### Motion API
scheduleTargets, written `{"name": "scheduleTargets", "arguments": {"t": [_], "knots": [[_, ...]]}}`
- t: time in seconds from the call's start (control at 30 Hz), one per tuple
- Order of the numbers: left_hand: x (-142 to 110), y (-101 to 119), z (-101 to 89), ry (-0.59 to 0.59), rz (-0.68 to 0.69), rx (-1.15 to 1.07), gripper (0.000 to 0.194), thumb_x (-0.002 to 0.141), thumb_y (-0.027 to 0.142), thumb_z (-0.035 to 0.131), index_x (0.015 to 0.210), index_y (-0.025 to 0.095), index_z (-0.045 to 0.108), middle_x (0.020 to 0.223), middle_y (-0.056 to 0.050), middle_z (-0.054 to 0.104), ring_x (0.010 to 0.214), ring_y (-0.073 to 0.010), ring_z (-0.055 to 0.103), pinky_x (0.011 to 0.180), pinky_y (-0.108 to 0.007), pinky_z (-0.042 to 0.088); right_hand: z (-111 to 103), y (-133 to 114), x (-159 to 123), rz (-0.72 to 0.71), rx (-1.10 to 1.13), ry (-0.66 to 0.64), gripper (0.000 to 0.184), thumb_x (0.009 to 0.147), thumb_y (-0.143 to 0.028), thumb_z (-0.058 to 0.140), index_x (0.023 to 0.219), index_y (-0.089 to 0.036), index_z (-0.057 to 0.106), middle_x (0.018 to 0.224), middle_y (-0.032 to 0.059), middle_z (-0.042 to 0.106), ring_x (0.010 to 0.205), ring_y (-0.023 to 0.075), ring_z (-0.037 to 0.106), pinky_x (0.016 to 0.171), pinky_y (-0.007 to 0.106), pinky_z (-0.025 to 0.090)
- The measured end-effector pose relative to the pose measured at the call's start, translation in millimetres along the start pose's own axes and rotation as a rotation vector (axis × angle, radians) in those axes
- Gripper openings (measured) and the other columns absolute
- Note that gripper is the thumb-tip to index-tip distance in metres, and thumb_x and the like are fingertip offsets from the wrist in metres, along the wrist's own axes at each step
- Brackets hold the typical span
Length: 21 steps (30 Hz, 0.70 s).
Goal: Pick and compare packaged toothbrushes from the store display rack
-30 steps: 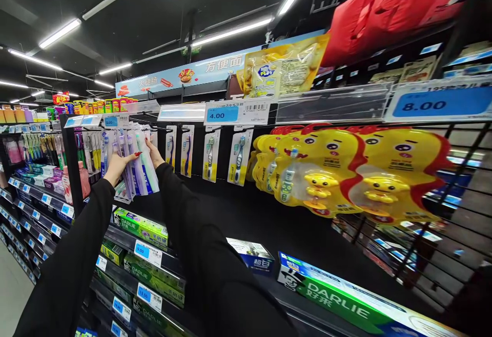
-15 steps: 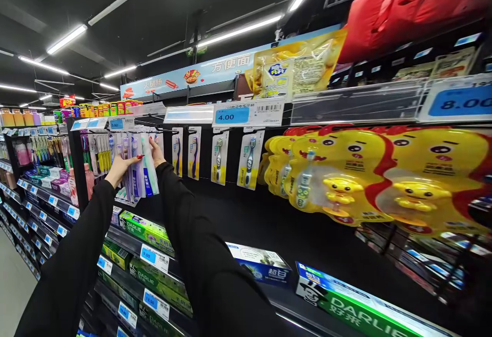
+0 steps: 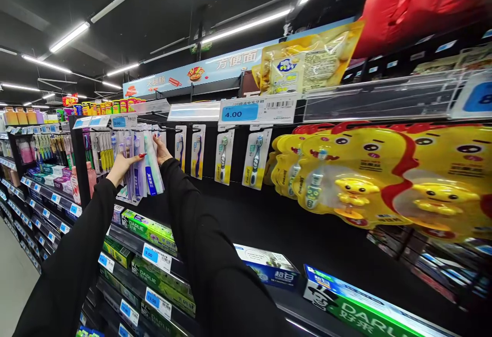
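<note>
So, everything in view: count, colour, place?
Toothbrush packs: several, purple and green, centre-left
Toothbrush cards: four, white and yellow, centre
Character packs: several, mostly yellow, right
Cartons: several, mostly green, lower shelves
Snack bag: one, yellow, upper right
Bundle: one, red, top right
Price tags: many, blue and white, shelf edges
Banner: one, light blue, background
Ceiling lights: several, white, overhead
Other goods: many, mixed colours, left
Sleeves: two, black, foreground
Left hand, right hand: two, red nails, at toothbrush packs

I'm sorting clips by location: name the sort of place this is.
Most likely a supermarket: a 4.00 price label, packaged toothbrushes in rows, and shelved DARLIE boxes all suggest it.
</note>
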<state>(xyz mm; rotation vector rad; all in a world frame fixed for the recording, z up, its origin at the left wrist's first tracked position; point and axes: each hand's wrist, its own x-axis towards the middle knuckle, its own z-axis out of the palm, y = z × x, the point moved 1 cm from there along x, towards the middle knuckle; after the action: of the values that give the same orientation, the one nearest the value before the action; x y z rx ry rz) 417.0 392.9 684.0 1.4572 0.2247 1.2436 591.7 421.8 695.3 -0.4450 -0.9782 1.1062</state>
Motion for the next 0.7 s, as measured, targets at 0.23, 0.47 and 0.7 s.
{"name": "scheduleTargets", "arguments": {"t": [0.23, 0.47, 0.7], "knots": [[-1, -3, 2.7, 0.056, -0.003, 0.003, 0.051, 0.047, 0.026, 0.082, 0.09, 0.013, 0.058, 0.088, -0.008, 0.069, 0.078, -0.0222, 0.066, 0.077, -0.037, 0.051, 2, 0, -16, 0.138, -0.056, -0.041, 0.029, 0.08, -0.04, 0.056, 0.095, -0.016, 0.061, 0.077, 0.0053, 0.07, 0.089, 0.0246, 0.066, 0.084, 0.042, 0.052], [-10, 7, 8.3, 0.058, 0.02, 0.016, 0.05, 0.05, 0.028, 0.082, 0.093, 0.013, 0.06, 0.094, -0.011, 0.069, 0.08, -0.023, 0.066, 0.077, -0.037, 0.052, 11, 6, -23, 0.202, -0.05, -0.086, 0.033, 0.08, -0.041, 0.052, 0.098, -0.014, 0.061, 0.077, 0.0059, 0.07, 0.085, 0.0247, 0.067, 0.084, 0.042, 0.052], [-9, 9, 1.4, 0.139, 0.112, 0.157, 0.05, 0.048, 0.027, 0.082, 0.092, 0.012, 0.064, 0.097, -0.012, 0.069, 0.093, -0.0276, 0.064, 0.082, -0.037, 0.05, 13, 10, -20, 0.16, -0.032, -0.061, 0.043, 0.079, -0.05, 0.053, 0.104, -0.015, 0.059, 0.079, 0.0068, 0.07, 0.085, 0.0259, 0.067, 0.082, 0.043, 0.053]]}}
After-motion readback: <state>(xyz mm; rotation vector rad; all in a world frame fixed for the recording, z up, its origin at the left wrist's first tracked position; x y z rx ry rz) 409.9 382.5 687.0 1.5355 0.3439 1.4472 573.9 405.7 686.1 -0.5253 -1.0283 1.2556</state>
